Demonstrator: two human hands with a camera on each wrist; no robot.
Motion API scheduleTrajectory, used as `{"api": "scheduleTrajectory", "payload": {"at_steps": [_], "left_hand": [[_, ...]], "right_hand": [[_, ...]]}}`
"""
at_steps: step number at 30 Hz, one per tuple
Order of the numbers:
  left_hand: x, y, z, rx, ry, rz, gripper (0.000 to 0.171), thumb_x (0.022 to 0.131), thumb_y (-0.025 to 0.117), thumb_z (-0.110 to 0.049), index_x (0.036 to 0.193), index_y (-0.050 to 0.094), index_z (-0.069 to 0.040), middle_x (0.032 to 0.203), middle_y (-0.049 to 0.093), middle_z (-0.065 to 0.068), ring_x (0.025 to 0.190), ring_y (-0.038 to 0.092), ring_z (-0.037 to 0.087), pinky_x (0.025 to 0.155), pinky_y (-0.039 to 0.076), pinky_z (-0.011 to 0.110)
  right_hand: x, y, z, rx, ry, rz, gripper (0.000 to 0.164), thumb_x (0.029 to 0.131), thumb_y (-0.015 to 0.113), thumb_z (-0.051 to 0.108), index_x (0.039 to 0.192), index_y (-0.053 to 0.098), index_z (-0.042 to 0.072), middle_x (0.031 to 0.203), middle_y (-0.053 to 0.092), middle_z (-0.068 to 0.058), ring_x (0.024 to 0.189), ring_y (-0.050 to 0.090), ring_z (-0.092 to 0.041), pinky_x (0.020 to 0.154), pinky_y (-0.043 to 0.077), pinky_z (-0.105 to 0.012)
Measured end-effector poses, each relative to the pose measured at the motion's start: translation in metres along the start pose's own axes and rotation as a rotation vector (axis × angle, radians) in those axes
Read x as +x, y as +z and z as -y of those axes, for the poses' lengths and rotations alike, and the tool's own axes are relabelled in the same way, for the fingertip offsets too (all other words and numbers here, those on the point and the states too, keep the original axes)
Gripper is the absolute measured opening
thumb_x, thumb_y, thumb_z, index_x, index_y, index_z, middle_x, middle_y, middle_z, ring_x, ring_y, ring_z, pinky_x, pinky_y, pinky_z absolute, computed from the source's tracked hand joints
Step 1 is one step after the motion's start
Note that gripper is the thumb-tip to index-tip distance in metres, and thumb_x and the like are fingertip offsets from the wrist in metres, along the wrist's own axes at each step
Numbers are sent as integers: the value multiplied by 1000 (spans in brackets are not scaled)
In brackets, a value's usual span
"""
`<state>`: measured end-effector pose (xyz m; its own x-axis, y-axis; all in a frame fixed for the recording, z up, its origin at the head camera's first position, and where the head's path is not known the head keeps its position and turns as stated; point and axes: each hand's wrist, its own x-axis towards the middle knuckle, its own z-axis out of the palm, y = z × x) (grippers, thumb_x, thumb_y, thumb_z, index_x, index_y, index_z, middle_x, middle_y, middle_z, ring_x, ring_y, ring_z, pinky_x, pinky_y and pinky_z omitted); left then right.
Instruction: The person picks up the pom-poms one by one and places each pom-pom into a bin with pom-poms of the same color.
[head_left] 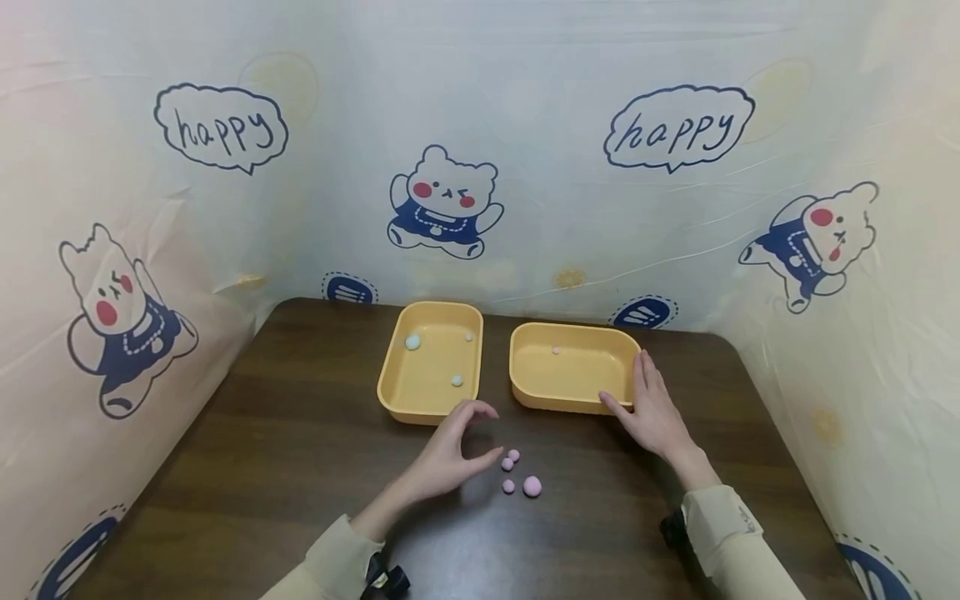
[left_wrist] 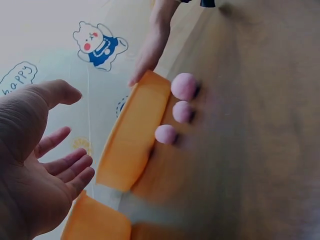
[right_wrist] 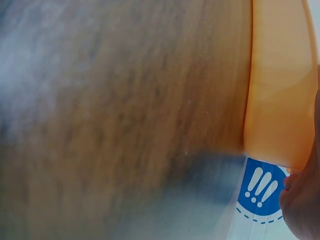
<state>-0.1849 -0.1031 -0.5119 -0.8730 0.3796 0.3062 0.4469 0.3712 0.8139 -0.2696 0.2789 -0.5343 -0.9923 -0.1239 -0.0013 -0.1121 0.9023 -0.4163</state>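
My left hand [head_left: 442, 458] is held over the table just left of several pink balls [head_left: 532, 487], thumb and fingers apart with nothing between them. In the left wrist view that hand [left_wrist: 45, 155] shows loosely bent fingers, and three pink balls [left_wrist: 184, 86] are visible to its right. My right hand [head_left: 660, 417] rests at the near right corner of a yellow tray [head_left: 573, 404]; its thumb touches the front rim and its straight fingers lie along the right end. A tiny pink ball [head_left: 556, 351] is inside this tray. The right wrist view shows the tray's outer wall [right_wrist: 282, 90].
A second yellow tray [head_left: 427, 417] stands to the left, holding a larger light blue ball [head_left: 412, 342] and two smaller ones. A printed curtain [head_left: 555, 242] hangs right behind the dark wooden table [head_left: 300, 467] and along both sides.
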Motion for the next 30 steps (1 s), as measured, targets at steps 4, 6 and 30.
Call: {"api": "scheduleTrajectory", "payload": {"at_steps": [4,6,30], "left_hand": [[-13,2,7,18,13,-9,44,92,87,-9,129,64,-4,127,68,13,122,66,34,110,56,46],[-18,3,11,33,21,-14,43,92,87,-8,127,64,-5,126,69,11,121,67,32,109,57,46],[-27,49,79,85,90,14,45,85,88,-11,122,63,-21,122,71,-6,116,67,11,103,55,28]], "right_hand": [[0,0,1,1,2,3,118,106,48,76,173,-10,-1,184,-11,-27,168,8,-56,134,17,-71],[0,0,1,1,3,2,118,105,49,76,173,-10,-1,183,-10,-27,168,8,-56,134,17,-72],[0,0,1,4,-3,-4,118,105,49,76,173,-10,0,184,-8,-27,168,8,-57,134,18,-72]]}}
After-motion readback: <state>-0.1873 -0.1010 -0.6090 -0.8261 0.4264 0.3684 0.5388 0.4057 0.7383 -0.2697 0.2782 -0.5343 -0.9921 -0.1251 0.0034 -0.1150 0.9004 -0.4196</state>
